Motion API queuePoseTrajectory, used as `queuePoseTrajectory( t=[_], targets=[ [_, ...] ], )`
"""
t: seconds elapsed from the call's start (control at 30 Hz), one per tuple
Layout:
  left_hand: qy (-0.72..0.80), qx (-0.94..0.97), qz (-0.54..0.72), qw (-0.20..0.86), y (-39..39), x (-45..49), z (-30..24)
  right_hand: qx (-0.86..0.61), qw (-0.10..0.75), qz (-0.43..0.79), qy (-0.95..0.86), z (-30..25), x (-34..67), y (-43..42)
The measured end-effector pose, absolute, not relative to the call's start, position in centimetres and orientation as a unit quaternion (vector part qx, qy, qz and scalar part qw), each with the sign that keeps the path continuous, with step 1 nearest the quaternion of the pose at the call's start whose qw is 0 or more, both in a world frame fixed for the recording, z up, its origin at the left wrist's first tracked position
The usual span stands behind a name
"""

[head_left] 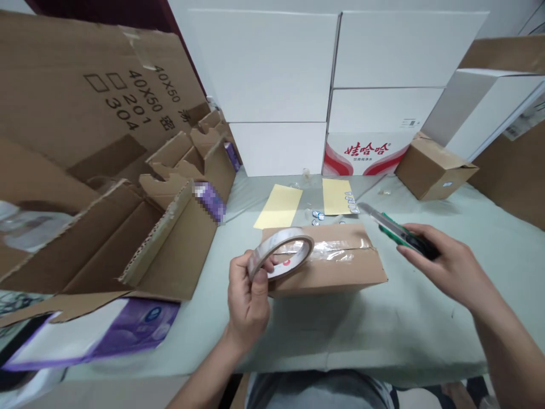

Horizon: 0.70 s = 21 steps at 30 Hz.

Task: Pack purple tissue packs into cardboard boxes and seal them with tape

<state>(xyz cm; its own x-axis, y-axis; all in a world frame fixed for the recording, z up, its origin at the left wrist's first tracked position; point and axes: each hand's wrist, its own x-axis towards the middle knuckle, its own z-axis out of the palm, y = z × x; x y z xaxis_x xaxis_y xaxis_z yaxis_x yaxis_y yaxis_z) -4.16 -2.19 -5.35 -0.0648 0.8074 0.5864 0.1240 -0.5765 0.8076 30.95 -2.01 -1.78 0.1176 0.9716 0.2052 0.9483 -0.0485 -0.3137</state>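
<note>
A roll of clear tape point(271, 245) is gripped in my left hand point(248, 298), thumb on its near side and fingers through the ring. Behind and below the roll lies a brown cardboard box point(336, 278), with shiny strips of tape point(334, 250) along its top seam. My right hand point(443, 264) holds a green and black utility knife point(400, 232) to the right of the box. Its blade shows and points up and left, apart from the box.
Yellow sheets point(279, 205) and small stickers point(317, 215) lie behind the box. Large white boxes point(279, 150) form a wall at the back. Open cardboard boxes point(170, 250) crowd the left; a small closed carton point(438, 170) stands at right. A purple pack point(140, 326) lies front left.
</note>
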Motion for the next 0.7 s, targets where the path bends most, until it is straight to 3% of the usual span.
queuePoseTrajectory(
  t=[0.07,0.2,0.37,0.7],
  targets=[
    [0.371,0.624,0.649,0.228,-2.2,-3.6,-5.7,-0.65,0.241,0.04,-0.719,0.6,28.8,-5.0],
    [0.373,0.627,0.657,0.19,-2.0,-2.7,-5.7,-0.561,0.223,0.005,-0.797,1.9,23.8,-8.8],
    [0.371,0.632,0.656,0.182,-2.0,-2.7,-5.7,-0.536,0.197,-0.077,-0.818,0.6,20.6,-8.4],
    [0.387,0.565,0.7,0.203,-1.7,-1.8,-5.2,-0.507,0.208,-0.025,-0.836,0.3,18.9,-9.3]
  ],
)
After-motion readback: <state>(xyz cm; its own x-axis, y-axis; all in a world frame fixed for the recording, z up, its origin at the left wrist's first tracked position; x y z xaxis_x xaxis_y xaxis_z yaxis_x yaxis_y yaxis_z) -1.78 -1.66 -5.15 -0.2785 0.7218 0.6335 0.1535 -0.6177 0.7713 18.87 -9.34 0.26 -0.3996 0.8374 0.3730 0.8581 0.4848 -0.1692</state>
